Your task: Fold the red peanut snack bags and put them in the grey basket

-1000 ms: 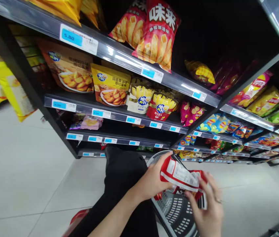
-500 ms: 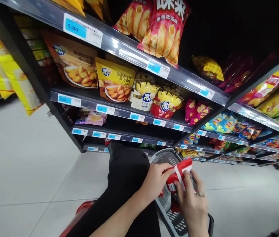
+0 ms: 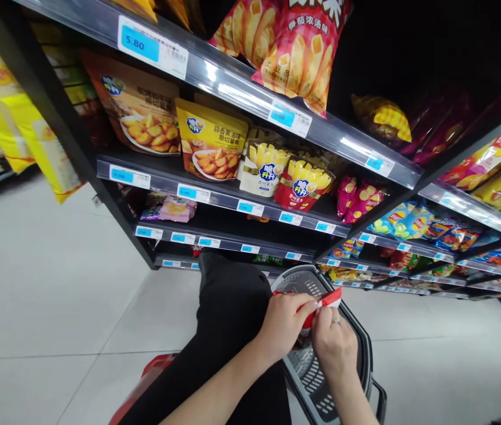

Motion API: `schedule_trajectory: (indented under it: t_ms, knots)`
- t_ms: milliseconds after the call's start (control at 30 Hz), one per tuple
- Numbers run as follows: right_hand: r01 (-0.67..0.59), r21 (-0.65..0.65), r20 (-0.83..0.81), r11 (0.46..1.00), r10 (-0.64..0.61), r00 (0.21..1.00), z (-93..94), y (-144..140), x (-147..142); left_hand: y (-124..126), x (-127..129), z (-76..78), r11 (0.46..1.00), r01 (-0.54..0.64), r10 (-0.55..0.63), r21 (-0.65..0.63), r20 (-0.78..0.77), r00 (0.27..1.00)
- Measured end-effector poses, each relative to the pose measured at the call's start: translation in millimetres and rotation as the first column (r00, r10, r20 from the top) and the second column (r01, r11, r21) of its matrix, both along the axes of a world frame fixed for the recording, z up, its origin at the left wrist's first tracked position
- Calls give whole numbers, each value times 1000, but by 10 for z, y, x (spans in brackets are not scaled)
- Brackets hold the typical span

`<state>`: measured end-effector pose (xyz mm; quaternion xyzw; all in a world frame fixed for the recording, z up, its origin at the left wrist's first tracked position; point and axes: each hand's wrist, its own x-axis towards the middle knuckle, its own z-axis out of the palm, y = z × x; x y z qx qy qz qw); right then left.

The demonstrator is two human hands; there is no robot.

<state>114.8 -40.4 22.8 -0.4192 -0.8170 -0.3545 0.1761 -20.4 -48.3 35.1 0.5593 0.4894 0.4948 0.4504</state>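
Note:
Both my hands hold a red and white snack packet just over a grey plastic shopping basket on the floor by my black-trousered leg. My left hand grips the packet's left side. My right hand, with a ring on one finger, covers its right side from above. Most of the packet is hidden behind my fingers, and only its top edge shows.
Black shop shelves run across the view, stocked with snack bags and blue price labels. Yellow bags hang at the left end. A red bag of fries-shaped snacks stands on the middle shelf. White floor tiles lie on the left.
The packet has gone down from above the basket to its rim, turning from flat to edge-on. My right hand moved in over it. The camera view tilted slightly down.

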Motion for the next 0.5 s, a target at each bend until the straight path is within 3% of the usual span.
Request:
schedule_trajectory:
  t_ms: [100, 167, 333, 500]
  knots:
    - [-150, -68, 11, 986, 151, 988, 35, 52, 103, -5, -1, 5, 999, -15, 15, 31, -12, 1000]
    - [-178, -99, -46, 979, 174, 984, 33, 61, 145, -9, 15, 0, 999, -34, 33, 37, 17, 999]
    - [-77, -117, -174, 990, 55, 983, 15, 11, 121, -5, 45, -20, 1000, -21, 22, -7, 137, 990]
    - [7, -234, -310, 972, -81, 947, 3, -23, 22, 30, -2, -45, 998, -22, 34, -56, 231, 972]
